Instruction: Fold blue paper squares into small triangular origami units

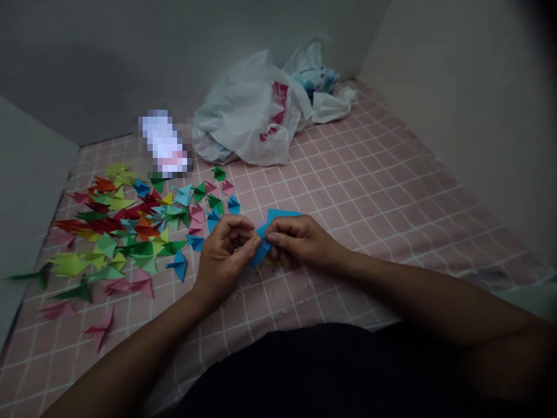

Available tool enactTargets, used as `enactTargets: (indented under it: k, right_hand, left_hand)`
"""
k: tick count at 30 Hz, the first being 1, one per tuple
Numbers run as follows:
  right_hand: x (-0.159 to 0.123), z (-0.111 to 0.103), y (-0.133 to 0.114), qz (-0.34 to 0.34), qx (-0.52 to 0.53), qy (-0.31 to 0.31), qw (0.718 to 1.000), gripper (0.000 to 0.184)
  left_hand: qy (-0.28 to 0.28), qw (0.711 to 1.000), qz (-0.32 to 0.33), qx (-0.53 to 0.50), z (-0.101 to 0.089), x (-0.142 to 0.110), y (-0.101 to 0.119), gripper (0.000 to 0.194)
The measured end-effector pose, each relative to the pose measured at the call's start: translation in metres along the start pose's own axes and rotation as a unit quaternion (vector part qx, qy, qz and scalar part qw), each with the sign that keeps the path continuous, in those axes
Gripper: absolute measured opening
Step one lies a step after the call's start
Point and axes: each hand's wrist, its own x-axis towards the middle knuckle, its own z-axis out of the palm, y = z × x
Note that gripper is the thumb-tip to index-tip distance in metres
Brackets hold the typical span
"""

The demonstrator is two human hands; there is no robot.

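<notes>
A small piece of folded blue origami paper (pixel 260 254) is held up between my two hands. My left hand (pixel 227 249) pinches its left edge with thumb and forefinger, the other fingers curled. From the other side my right hand (pixel 300 239) grips it with the thumb on top, covering part of it. More blue paper (pixel 282 213) shows just behind my right hand; whether it is joined to the held piece I cannot tell. A bit of yellow (pixel 272 261) peeks out beneath. Left of my left hand lies a folded blue paper crane (pixel 177 265).
Many folded paper cranes (pixel 141 248) in several colours spread over the left of the pink checked cloth (pixel 348 191). A lit phone (pixel 165 142), blurred out, stands behind them. White plastic bags (pixel 248 110) sit at the back against the grey wall (pixel 174 52).
</notes>
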Motion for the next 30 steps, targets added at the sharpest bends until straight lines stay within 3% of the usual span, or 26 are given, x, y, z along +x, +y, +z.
enactTargets:
  k: [6, 10, 18, 23, 26, 30]
  right_hand:
    - [-0.001, -0.001, -0.003, -0.003, -0.026, 0.03, 0.999, 0.04]
    - [-0.002, -0.002, -0.002, 0.014, 0.001, 0.015, 1.0, 0.046]
    - [-0.001, -0.002, -0.002, 0.017, 0.034, 0.014, 0.999, 0.038]
    - [0.001, -0.006, -0.003, 0.029, 0.105, 0.014, 0.994, 0.039]
    - [0.003, -0.007, 0.0, 0.046, 0.186, -0.004, 0.982, 0.04]
    - [0.003, -0.003, 0.005, 0.071, 0.248, -0.068, 0.964, 0.04]
  left_hand:
    - [-0.008, 0.999, -0.042, -0.028, -0.003, 0.003, 0.0, 0.025]
    - [-0.012, 0.995, -0.076, -0.056, -0.004, 0.006, -0.001, 0.028]
    - [-0.005, 0.994, -0.081, -0.068, -0.003, 0.005, -0.002, 0.028]
    - [-0.014, 0.984, -0.11, -0.139, -0.007, 0.006, -0.004, 0.021]
    - [-0.028, 0.988, -0.084, -0.123, -0.01, 0.007, -0.007, 0.019]
    - [-0.054, 0.997, 0.038, -0.027, -0.011, 0.004, -0.007, 0.015]
